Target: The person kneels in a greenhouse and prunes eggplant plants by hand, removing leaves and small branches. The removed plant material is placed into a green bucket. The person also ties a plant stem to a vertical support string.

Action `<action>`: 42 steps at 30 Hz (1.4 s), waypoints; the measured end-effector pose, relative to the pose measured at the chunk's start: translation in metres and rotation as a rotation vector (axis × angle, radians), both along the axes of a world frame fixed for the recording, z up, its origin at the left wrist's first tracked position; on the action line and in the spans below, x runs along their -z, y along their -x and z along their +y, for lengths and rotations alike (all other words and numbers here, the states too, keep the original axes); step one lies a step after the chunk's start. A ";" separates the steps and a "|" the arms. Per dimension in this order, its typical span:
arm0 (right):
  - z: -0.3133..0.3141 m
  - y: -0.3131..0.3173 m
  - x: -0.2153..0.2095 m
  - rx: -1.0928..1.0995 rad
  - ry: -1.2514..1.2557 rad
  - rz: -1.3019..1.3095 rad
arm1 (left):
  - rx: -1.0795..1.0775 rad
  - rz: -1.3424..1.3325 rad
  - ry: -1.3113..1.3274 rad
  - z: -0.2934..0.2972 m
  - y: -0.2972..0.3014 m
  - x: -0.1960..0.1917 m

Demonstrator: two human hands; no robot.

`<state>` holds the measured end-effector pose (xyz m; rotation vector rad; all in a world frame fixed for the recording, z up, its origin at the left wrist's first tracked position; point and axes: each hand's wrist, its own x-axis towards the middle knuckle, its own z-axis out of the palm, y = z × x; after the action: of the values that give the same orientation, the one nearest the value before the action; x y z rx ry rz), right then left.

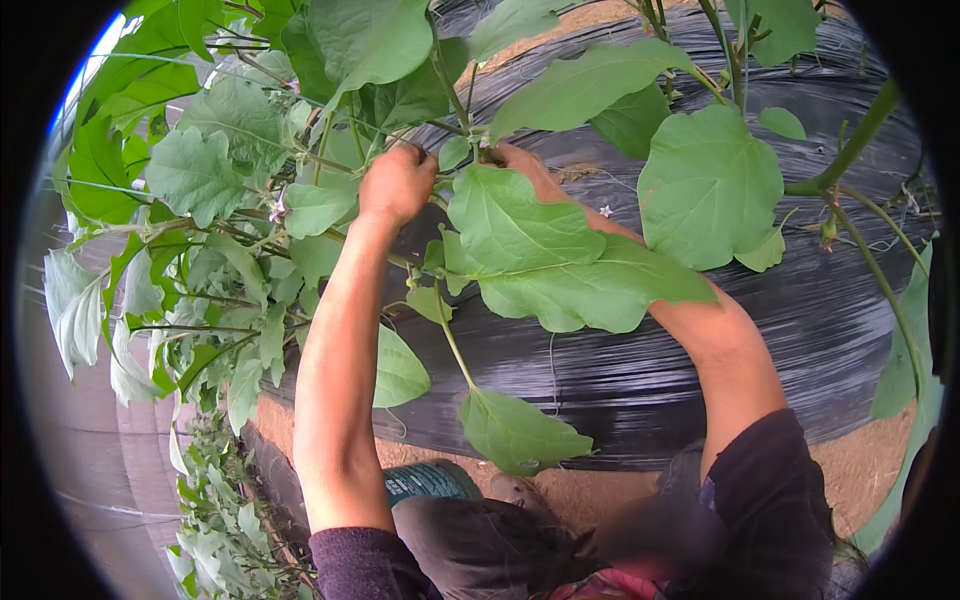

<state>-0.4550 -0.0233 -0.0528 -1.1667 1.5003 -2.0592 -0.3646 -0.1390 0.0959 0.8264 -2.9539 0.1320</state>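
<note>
Both my arms reach forward among large-leaved eggplant plants. My left hand [400, 184] is closed, its fingers curled in at the stems; what it grips is hidden behind the knuckles. Just right of it, my right hand [516, 160] reaches to the same eggplant stem [452, 85], and its fingers are mostly covered by foliage. A broad eggplant leaf [525, 225] hangs in front of my right wrist, and another long leaf [600, 285] lies across the forearm. Left of my left hand, a pale purple flower [279, 207] shows among the leaves.
Black plastic sheeting [620, 385] covers the raised bed under the plants. Thin strings [110, 185] run through the foliage at left. A thick green stem [850, 140] slants in at right. Near my legs stands a teal printed container [430, 480] on brown soil.
</note>
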 end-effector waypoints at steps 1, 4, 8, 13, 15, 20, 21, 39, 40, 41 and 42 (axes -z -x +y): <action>-0.003 0.001 0.000 0.012 -0.035 0.009 | -0.053 0.038 -0.104 -0.004 0.004 -0.001; -0.006 0.000 -0.009 0.047 -0.046 0.064 | -0.200 0.331 -0.478 -0.004 0.013 -0.006; 0.001 -0.003 -0.016 -0.055 -0.121 0.021 | -0.222 0.452 -0.772 0.034 0.013 -0.018; 0.007 0.003 -0.023 -0.102 -0.041 0.059 | 0.176 0.387 -0.786 0.055 0.008 -0.027; 0.007 -0.004 -0.024 -0.113 -0.023 0.060 | 0.257 0.457 -0.730 0.069 0.004 -0.041; 0.008 -0.008 -0.030 -0.058 0.041 0.114 | 0.471 0.283 -0.613 0.073 -0.007 -0.082; 0.008 -0.005 -0.032 -0.040 0.058 0.129 | 0.472 0.155 -0.588 0.070 -0.008 -0.087; -0.007 -0.014 -0.056 0.122 0.038 0.432 | 0.365 0.318 -0.524 0.028 -0.072 -0.058; 0.001 -0.015 -0.064 0.096 0.014 0.385 | 0.256 0.299 -0.631 0.040 -0.074 -0.062; -0.002 -0.009 -0.067 0.067 0.073 0.360 | 0.269 0.312 -0.621 0.043 -0.072 -0.065; -0.009 0.001 -0.069 0.039 0.125 0.340 | 0.286 0.332 -0.619 0.043 -0.071 -0.066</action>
<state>-0.4556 -0.0327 0.0161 -1.6161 1.5661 -2.0836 -0.2935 -0.0958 0.1617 0.3918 -2.7505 -0.8767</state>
